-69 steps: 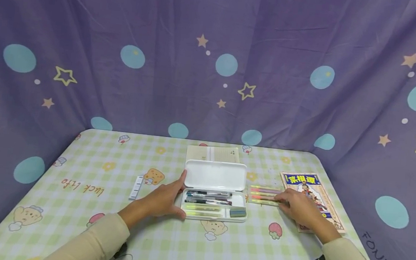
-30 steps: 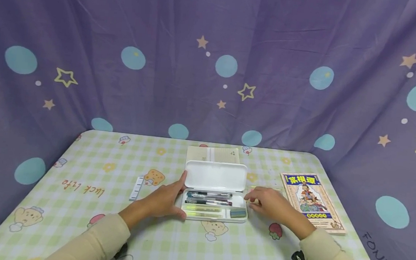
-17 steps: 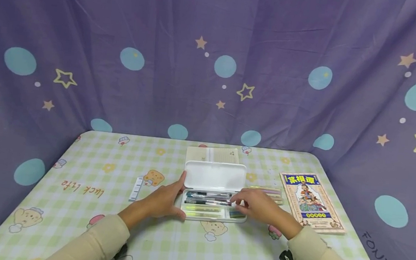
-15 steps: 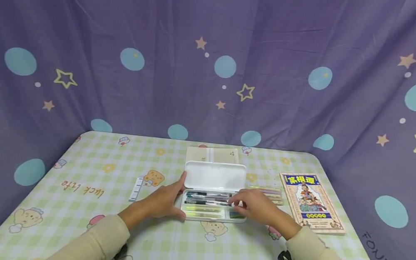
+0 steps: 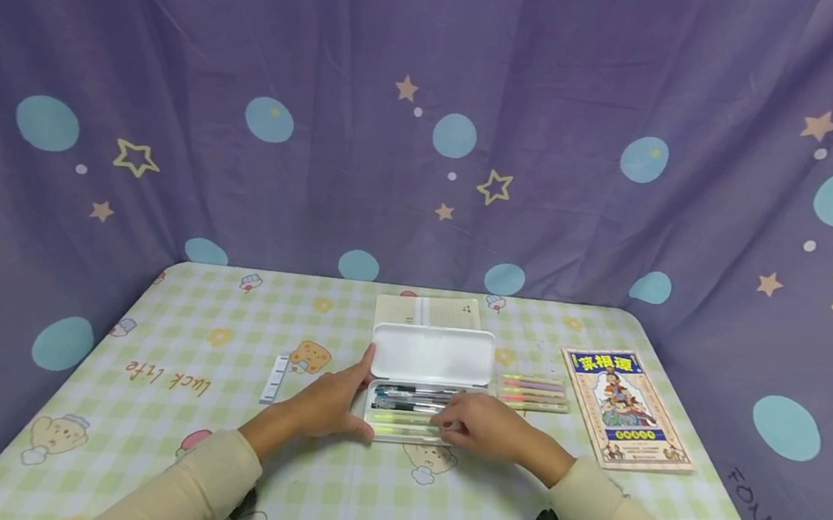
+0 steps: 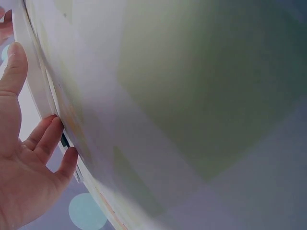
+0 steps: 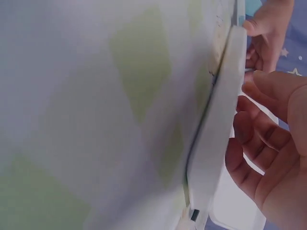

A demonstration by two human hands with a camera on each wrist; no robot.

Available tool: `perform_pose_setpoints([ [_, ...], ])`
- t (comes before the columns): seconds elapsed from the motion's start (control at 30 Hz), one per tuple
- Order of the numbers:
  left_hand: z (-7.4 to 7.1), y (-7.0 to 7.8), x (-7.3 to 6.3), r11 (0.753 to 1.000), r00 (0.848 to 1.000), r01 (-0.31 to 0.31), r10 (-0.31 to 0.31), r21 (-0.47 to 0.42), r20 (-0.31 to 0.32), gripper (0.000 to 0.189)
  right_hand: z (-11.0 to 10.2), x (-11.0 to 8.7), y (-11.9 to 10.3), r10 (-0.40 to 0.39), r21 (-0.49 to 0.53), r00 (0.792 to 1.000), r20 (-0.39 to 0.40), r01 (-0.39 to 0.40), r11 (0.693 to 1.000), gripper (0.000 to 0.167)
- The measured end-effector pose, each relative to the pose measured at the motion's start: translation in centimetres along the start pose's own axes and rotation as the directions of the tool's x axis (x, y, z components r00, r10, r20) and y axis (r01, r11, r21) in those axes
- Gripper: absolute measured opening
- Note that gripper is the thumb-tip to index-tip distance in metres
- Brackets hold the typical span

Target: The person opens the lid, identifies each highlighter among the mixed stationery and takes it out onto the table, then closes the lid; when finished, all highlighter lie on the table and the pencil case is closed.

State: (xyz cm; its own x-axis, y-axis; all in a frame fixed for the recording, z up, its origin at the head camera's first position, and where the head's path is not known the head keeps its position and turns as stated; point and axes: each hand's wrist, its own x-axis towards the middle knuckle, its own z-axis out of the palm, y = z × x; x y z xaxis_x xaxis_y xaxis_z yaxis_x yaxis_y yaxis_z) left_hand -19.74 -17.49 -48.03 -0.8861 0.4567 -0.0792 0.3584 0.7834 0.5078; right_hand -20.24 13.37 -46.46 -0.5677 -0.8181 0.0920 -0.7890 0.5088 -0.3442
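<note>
A white pencil case (image 5: 433,354) lies with its lid raised in the middle of the table. In its rear part are several pens (image 5: 411,395), and in its front part yellow highlighters (image 5: 401,419). My left hand (image 5: 327,402) spans the case's left end, thumb at the front corner and fingers at the back; in the left wrist view the fingertips touch its edge. Over the front right of the case, my right hand (image 5: 486,427) reaches in with bent fingers at the highlighters' ends. Its fingertips are partly hidden, as is the compartment beneath it. Bent fingers (image 7: 261,127) show above the rim in the right wrist view.
Right of the case lies a clear pack of coloured highlighters (image 5: 533,393), with an illustrated book (image 5: 628,410) beyond it. A beige notebook (image 5: 427,310) sits partly behind the lid. A white marked strip (image 5: 274,378) lies left of my left hand.
My right hand has moved left from the highlighter pack to the pens' ends, then forward over the front of the case, now covering the eraser there. The left hand has stayed in place.
</note>
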Motion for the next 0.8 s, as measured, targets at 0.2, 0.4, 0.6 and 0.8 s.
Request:
perform_pose_setpoints([
  [0.2, 0.0, 0.1, 0.1, 1.000, 1.000, -0.009, 0.009, 0.003, -0.006, 0.144, 0.5, 0.1, -0.5, 0.047, -0.047, 0.998, 0.043, -0.045, 0.998, 0.027],
  [0.4, -0.1, 0.1, 0.1, 1.000, 1.000, -0.023, 0.023, 0.003, -0.010, 0.144, 0.8, 0.3, -0.6, 0.057, -0.084, 0.997, 0.050, -0.053, 0.995, 0.028],
  [0.6, -0.1, 0.1, 0.1, 1.000, 1.000, -0.019, 0.019, 0.005, -0.009, 0.144, 1.0, 0.4, -1.2, 0.035, -0.170, 0.998, 0.054, -0.026, 0.985, 0.020],
  [0.8, 0.0, 0.1, 0.2, 1.000, 1.000, -0.021, 0.021, -0.005, -0.008, 0.144, 0.9, 0.4, -1.8, 0.042, -0.208, 0.998, 0.054, -0.030, 0.978, 0.017],
])
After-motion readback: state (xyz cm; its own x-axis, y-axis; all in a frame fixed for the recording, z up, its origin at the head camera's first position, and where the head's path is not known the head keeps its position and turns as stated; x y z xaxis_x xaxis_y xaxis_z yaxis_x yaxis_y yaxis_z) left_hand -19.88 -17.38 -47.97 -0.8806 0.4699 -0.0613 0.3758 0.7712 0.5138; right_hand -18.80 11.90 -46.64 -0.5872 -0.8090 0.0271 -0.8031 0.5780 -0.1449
